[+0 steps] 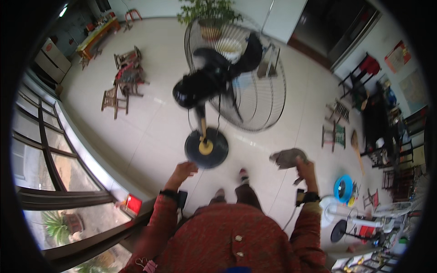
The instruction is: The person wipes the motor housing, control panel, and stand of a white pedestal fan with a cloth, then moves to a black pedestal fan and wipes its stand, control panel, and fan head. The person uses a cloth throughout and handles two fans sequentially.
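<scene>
A black pedestal fan [201,90] stands in front of me, its wide wire guard tilted up and to the right. Its round black base [206,150] with a yellow centre rests on the tiled floor. My left hand [186,170] is by the near left side of the base in the picture, fingers slightly bent, holding nothing that I can see; whether it touches the fan cannot be told. In my right hand [304,165], off to the right of the fan, hangs a grey-brown cloth [288,158], gripped at one edge.
Behind the fan are a potted plant [210,13] and a white basin [229,49]. Small folding chairs [116,100] stand at the left, more stools [334,136] at the right. A blue basin [343,188] and a white fan [392,209] are at lower right. Windows [51,146] line the left.
</scene>
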### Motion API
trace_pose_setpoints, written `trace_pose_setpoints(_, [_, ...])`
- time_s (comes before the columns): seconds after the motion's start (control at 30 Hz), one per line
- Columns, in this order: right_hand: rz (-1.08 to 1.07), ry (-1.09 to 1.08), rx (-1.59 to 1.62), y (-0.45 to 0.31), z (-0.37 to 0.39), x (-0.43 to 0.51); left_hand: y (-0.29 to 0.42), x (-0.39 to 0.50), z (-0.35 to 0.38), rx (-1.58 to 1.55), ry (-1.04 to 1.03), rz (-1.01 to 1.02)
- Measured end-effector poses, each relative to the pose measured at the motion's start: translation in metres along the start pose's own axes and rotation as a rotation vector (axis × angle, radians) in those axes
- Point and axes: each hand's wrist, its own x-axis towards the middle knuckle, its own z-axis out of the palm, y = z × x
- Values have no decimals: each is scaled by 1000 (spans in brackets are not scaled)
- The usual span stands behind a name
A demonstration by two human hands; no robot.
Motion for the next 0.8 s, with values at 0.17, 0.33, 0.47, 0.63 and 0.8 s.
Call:
trace_pose_setpoints(0.17, [-227,83,-328,9,-53,-61,20,8,-11,203,-1,-24])
trace_pose_setpoints(0.33, [-337,297,-177,24,-70,-78,49,17,-8,75,10,-53])
trace_pose_setpoints(0.47, [-480,351,-181,20,-53,-66,67,27,18,242,-196,-124])
trace_pose_setpoints(0.63, [-354,-113,-356,3,-30,-59,79,48,110,589,-562,-206])
trace_pose_setpoints(0.8, [-440,-531,-237,1,-24,-51,74,62,267,547,-824,21])
